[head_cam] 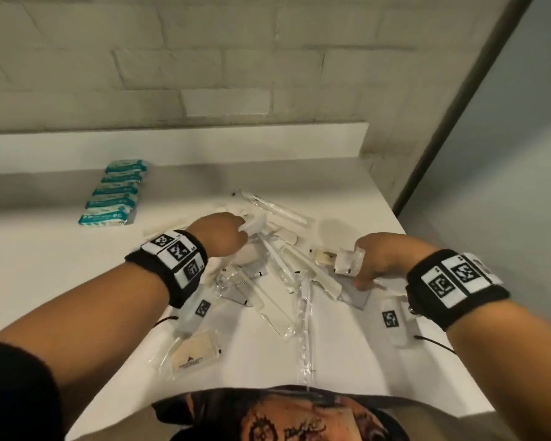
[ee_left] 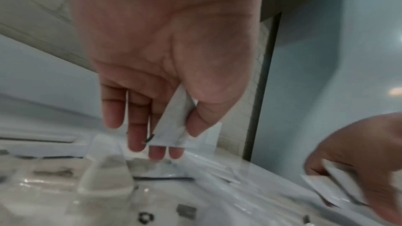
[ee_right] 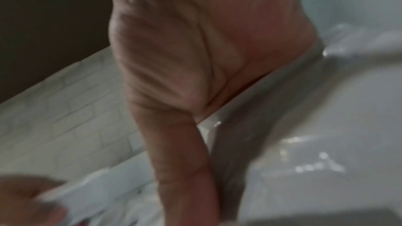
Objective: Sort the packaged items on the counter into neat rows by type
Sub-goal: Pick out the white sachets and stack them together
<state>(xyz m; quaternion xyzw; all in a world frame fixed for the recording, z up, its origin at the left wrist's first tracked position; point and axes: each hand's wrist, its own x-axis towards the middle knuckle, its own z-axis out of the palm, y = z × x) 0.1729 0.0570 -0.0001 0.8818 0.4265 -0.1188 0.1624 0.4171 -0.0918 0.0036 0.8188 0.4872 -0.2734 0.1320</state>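
Note:
A loose pile of clear-wrapped white items point(head_cam: 280, 265), combs and long thin sticks among them, lies mid-counter. My left hand point(head_cam: 240, 226) hovers over the pile's far side and pinches a flat white packet point(head_cam: 256, 222) between thumb and fingers; the left wrist view shows that packet point(ee_left: 174, 123) clearly. My right hand point(head_cam: 363, 265) is at the pile's right edge, its fingers curled round a small clear-wrapped packet point(head_cam: 347, 262). In the blurred right wrist view a white packet edge point(ee_right: 239, 100) runs under the palm.
Several teal packets point(head_cam: 115, 194) lie in a neat row at the back left of the white counter point(head_cam: 61, 265). A beige sachet point(head_cam: 193, 351) sits near the front edge. A low ledge and tiled wall point(head_cam: 204, 74) run behind; the counter ends at the right.

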